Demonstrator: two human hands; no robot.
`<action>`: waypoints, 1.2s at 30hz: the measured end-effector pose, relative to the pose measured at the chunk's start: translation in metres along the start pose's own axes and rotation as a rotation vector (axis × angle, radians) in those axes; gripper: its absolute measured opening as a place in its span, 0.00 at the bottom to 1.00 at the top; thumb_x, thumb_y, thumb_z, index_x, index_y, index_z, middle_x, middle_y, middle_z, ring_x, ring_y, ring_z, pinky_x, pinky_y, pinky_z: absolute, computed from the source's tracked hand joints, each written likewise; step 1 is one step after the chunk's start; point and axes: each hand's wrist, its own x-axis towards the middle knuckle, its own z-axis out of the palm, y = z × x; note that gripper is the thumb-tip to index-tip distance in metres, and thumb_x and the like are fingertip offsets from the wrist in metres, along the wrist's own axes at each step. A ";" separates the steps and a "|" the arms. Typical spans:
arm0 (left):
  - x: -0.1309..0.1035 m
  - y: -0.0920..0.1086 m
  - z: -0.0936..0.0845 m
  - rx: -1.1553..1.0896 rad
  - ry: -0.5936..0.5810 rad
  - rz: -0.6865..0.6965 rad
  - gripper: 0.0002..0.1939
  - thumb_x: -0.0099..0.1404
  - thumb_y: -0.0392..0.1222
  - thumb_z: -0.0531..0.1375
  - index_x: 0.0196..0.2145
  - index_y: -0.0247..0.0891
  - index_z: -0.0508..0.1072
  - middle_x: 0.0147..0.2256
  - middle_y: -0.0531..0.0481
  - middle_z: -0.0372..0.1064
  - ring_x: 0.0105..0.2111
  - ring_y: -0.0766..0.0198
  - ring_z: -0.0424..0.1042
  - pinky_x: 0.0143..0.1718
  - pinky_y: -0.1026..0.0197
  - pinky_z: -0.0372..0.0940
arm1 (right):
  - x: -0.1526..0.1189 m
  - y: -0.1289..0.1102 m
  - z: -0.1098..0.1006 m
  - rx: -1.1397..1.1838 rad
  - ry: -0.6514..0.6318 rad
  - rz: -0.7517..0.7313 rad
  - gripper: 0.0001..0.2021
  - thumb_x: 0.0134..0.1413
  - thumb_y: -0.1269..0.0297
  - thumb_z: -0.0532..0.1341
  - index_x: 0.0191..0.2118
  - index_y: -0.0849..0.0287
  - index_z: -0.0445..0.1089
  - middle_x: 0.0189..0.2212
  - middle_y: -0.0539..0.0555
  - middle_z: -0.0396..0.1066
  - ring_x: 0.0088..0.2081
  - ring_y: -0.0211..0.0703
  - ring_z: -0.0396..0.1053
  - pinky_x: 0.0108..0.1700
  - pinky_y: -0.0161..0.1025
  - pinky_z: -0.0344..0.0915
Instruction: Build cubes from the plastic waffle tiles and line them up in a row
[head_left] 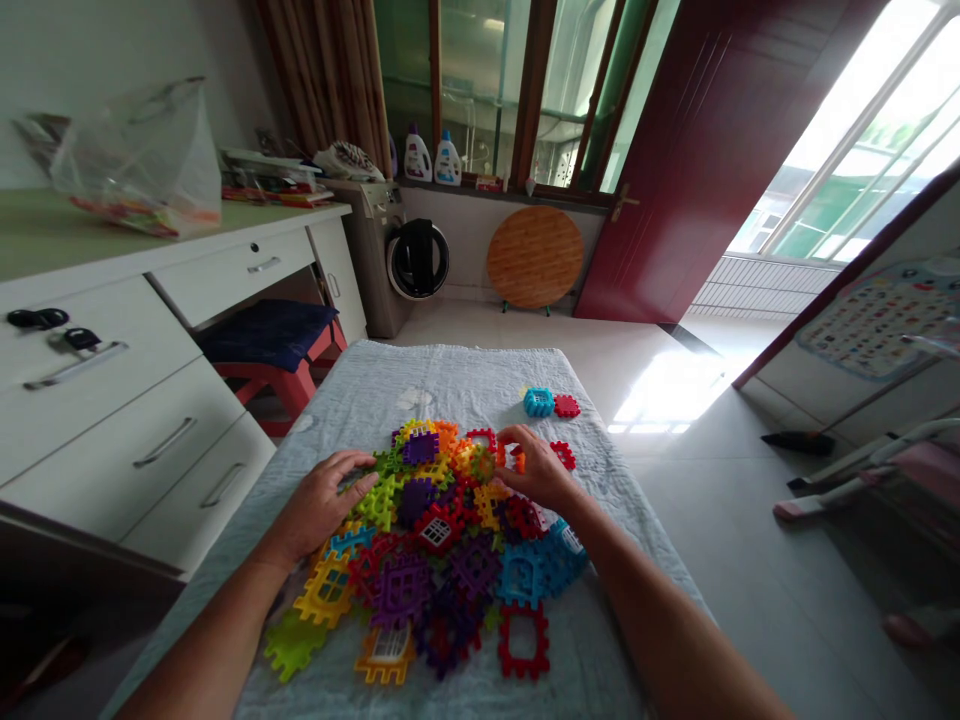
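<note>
A heap of colourful plastic interlocking building pieces, notched at the edges and some with window grids, lies on a cloth-covered table. My left hand is at the heap's left side, thumb and fingers apart, beside lime green pieces. On the other side, my right hand reaches in with curved, spread fingers, close to yellow and orange pieces. Nothing plainly sits in its grip, though its fingertips partly overlap the pieces. Nearer to me are a red square frame and a purple window piece.
A blue assembled block and a red piece stand apart at the far right of the table cloth. Left are a white drawer desk and a red stool. Beyond are a washing machine and a round wooden board.
</note>
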 end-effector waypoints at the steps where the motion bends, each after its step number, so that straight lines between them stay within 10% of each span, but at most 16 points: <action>1: 0.000 -0.001 0.000 0.000 -0.002 0.001 0.20 0.62 0.58 0.54 0.41 0.40 0.73 0.46 0.46 0.71 0.48 0.55 0.69 0.53 0.54 0.62 | -0.001 0.001 -0.002 0.002 0.021 0.018 0.17 0.47 0.66 0.63 0.45 0.56 0.64 0.41 0.53 0.68 0.41 0.43 0.67 0.44 0.41 0.64; 14: 0.000 0.000 0.000 0.006 0.003 0.001 0.21 0.62 0.58 0.54 0.41 0.40 0.73 0.46 0.46 0.71 0.48 0.55 0.70 0.53 0.54 0.62 | -0.006 0.009 -0.018 -0.292 -0.189 0.054 0.18 0.45 0.64 0.66 0.46 0.54 0.69 0.44 0.54 0.70 0.50 0.52 0.60 0.53 0.49 0.54; 23: 0.000 0.003 -0.002 0.000 0.005 -0.002 0.22 0.61 0.60 0.54 0.41 0.40 0.73 0.45 0.45 0.71 0.48 0.55 0.70 0.53 0.54 0.62 | -0.010 0.032 -0.048 -0.232 -0.023 0.113 0.22 0.48 0.65 0.62 0.52 0.55 0.66 0.49 0.56 0.69 0.50 0.50 0.62 0.52 0.48 0.58; 36: 0.000 0.002 -0.001 -0.003 0.011 -0.002 0.22 0.61 0.60 0.54 0.40 0.40 0.73 0.45 0.45 0.71 0.47 0.55 0.70 0.53 0.54 0.62 | -0.013 0.026 -0.036 -0.409 -0.176 0.182 0.24 0.44 0.59 0.65 0.50 0.54 0.68 0.46 0.57 0.69 0.49 0.55 0.59 0.49 0.50 0.53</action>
